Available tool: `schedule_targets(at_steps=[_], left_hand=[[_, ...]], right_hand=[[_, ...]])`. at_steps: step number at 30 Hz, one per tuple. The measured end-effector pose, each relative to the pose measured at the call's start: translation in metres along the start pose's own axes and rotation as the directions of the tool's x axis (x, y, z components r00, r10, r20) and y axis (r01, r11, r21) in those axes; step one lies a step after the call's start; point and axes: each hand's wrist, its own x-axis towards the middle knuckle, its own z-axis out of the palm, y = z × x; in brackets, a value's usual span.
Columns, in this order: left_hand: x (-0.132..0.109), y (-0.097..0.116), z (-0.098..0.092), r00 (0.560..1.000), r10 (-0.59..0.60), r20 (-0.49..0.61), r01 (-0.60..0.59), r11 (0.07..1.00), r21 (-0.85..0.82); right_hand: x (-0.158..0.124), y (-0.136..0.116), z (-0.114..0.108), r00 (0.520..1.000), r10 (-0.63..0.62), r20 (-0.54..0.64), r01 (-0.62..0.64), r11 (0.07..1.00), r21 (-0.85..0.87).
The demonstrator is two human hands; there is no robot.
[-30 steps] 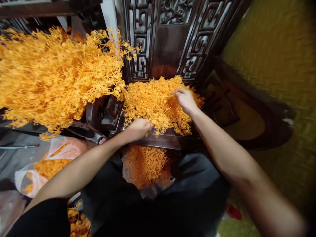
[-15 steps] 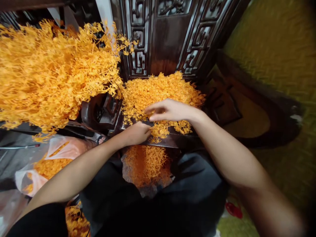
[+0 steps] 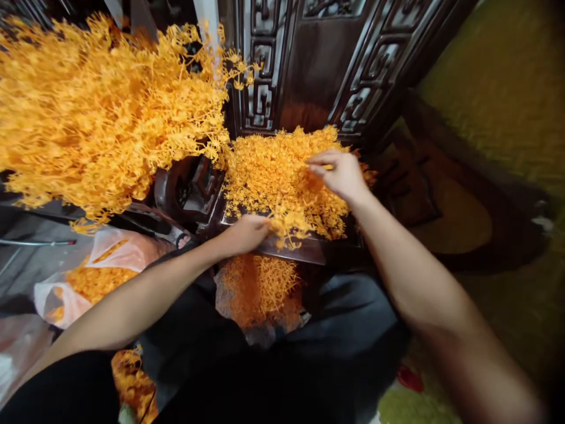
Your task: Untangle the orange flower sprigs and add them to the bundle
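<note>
My left hand (image 3: pixel 251 232) is closed at the front edge of the dark wooden seat (image 3: pixel 304 252). Its fingers pinch the stem end of a small bunch of orange plastic flower sprigs (image 3: pixel 291 226), which fans out to the right. Over the right side of a heap of similar orange sprigs (image 3: pixel 269 168), my right hand (image 3: pixel 342 172) has its thumb and fingers drawn together. A bit of orange shows between them, too small to make out fully. The heap rests on the seat against the carved backrest.
A much larger mass of orange sprigs (image 3: pixel 110 112) lies at the left, beside a curved wooden armrest (image 3: pixel 170 191). Plastic bags of orange pieces stand on the floor (image 3: pixel 106 268) and below the seat (image 3: pixel 260 288). The carved wooden backrest (image 3: pixel 311 70) rises behind the heap.
My right hand has moved up and right, away from the small bunch to over the heap, and its fingers have closed. My left hand keeps its hold. The view has shifted slightly.
</note>
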Motion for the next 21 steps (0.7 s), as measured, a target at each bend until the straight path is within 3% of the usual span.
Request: schedule_targets(at_steps=[3, 5, 8, 11, 14, 16, 18, 21], left_hand=[[0.008, -0.004, -0.006, 0.992, -0.061, -0.112, 0.046, 0.99, -0.13], [0.012, -0.007, -0.009, 0.985, -0.06, -0.163, 0.027, 0.98, -0.197], [0.016, -0.011, -0.009, 0.969, -0.048, -0.241, -0.011, 0.971, -0.239], [0.019, -0.012, -0.007, 0.956, -0.061, -0.287, -0.024, 0.958, -0.284], [0.02, -0.006, -0.004, 0.957, -0.074, -0.279, -0.03, 0.935, -0.352], [0.019, 0.0, -0.004, 0.967, -0.07, -0.246, -0.025, 0.932, -0.362], [0.015, 0.006, -0.006, 0.98, -0.059, -0.188, -0.008, 0.942, -0.336], [0.008, 0.012, -0.012, 0.997, -0.04, -0.072, 0.019, 0.961, -0.274]], right_hand=[[-0.012, -0.016, 0.004, 0.995, -0.048, 0.091, 0.052, 0.998, -0.037], [-0.02, -0.031, 0.005, 0.998, 0.017, 0.058, -0.02, 0.999, 0.047], [-0.032, -0.054, 0.005, 0.985, 0.121, 0.124, -0.145, 0.967, 0.208], [-0.044, -0.075, 0.008, 0.988, -0.014, 0.152, 0.0, 0.995, 0.095], [-0.052, -0.09, 0.012, 0.946, -0.237, 0.22, 0.262, 0.961, -0.094], [-0.052, -0.093, 0.009, 0.907, -0.322, 0.273, 0.358, 0.929, -0.093], [-0.049, -0.088, 0.001, 0.901, -0.342, 0.269, 0.365, 0.93, -0.039], [-0.041, -0.07, -0.016, 0.947, -0.254, 0.199, 0.247, 0.967, 0.057]])
